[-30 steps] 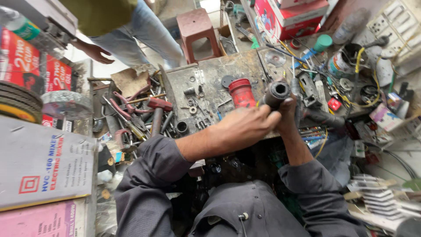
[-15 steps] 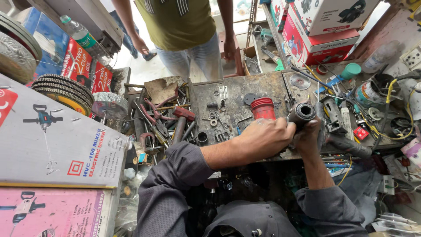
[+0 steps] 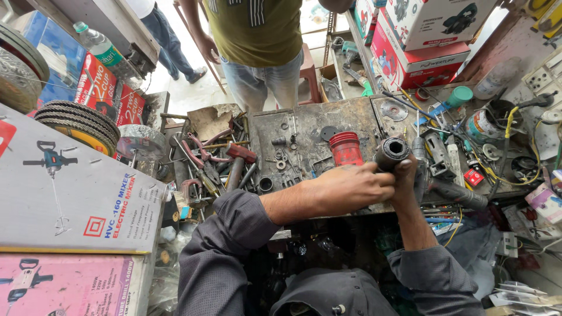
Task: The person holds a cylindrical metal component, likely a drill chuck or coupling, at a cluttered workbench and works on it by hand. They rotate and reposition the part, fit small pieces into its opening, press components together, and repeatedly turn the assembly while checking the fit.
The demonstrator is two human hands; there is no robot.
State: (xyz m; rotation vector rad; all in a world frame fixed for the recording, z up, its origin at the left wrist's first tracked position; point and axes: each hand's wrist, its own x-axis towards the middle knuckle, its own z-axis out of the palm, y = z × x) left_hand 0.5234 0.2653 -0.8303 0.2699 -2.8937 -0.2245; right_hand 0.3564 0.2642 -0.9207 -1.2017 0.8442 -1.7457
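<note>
Black metal cylinder [image 3: 391, 153] sits gripped upright over the bench [image 3: 345, 117] in the right hand [image 3: 407, 175], the left hand [image 3: 351, 188] clasped at its side, so the fitting seems midway, parts unassembled.

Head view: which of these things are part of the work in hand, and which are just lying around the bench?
In hand:
- dark hollow cylinder, open end up
- left hand and right hand, both gripping it

Lying about:
- red ribbed cap
- red-headed hammer
- pliers
- loose nuts and washers
- stacked abrasive discs
</note>
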